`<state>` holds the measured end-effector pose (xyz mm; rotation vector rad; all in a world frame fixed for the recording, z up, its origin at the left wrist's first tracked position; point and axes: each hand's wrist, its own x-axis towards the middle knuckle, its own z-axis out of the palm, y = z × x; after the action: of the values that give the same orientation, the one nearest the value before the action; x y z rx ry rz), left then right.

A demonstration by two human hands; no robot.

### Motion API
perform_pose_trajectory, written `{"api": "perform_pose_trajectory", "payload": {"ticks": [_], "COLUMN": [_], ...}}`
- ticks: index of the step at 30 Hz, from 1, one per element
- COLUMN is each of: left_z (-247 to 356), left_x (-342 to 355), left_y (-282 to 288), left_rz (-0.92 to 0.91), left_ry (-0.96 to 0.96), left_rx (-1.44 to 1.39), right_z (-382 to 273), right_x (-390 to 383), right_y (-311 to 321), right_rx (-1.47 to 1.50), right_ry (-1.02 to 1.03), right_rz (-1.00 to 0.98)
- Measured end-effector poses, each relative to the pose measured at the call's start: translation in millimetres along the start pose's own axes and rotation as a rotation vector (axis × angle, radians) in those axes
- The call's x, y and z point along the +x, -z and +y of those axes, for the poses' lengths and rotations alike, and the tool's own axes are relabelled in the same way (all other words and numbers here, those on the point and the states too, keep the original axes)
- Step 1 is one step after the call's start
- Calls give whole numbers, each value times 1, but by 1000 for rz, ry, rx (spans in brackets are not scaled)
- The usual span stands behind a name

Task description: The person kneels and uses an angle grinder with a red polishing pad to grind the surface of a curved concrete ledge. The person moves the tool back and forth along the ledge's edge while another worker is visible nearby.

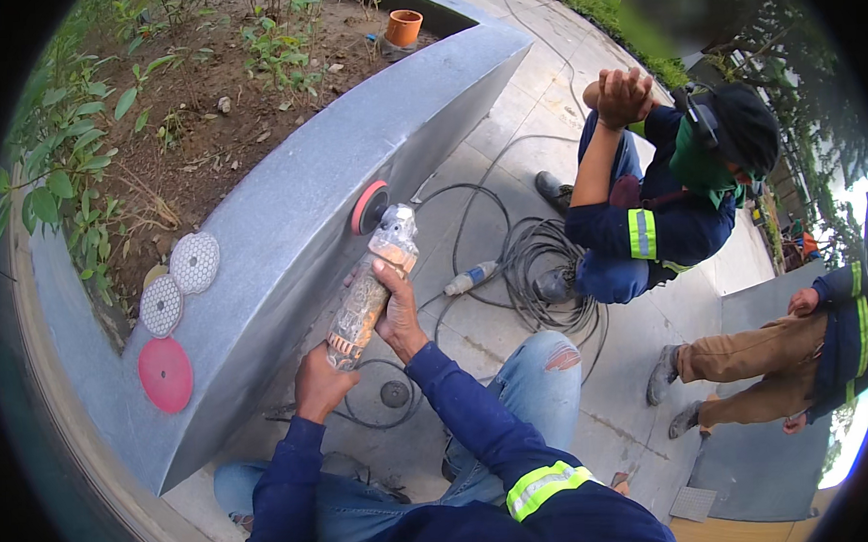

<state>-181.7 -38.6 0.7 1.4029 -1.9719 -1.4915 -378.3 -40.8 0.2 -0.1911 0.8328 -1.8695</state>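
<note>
Seen from my remote post: left hand (pixel 325 384) grips angle grinder (pixel 354 323) at rear, right hand (pixel 402 319) wraps its body, likely for steadiness. Red-and-black backing pad (pixel 369 208) sits by outer top edge of planter wall (pixel 299 185); contact unclear. Polishing discs (pixel 195 262) lie near wall's corner, presumably for easy reach. I can read no writing.

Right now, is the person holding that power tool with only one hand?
No, the left hand grips the power tool at its rear end while the right hand holds it nearer the round pad.
</note>
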Motion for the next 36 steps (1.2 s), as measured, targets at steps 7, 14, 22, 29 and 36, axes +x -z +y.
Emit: {"api": "perform_pose_trajectory", "payload": {"ticks": [7,14,22,29,36], "left_z": [9,30,16,21,19], "left_x": [-14,-11,-15,-2,-3], "left_y": [22,16,12,7,18], "left_rz": [-11,-21,-20,-34,-18], "left_ry": [30,26,69,118,54], "left_rx": [29,-30,-74,32,0], "right_z": [11,-7,-6,-5,-9], "right_x": [-13,-6,-18,-3,-3], "right_y": [-26,-29,-39,-25,-38], "right_rx": [22,-34,-31,-13,-11], "right_ry": [38,96,111,109,136], "right_rz": [53,76,61,120,76]}}
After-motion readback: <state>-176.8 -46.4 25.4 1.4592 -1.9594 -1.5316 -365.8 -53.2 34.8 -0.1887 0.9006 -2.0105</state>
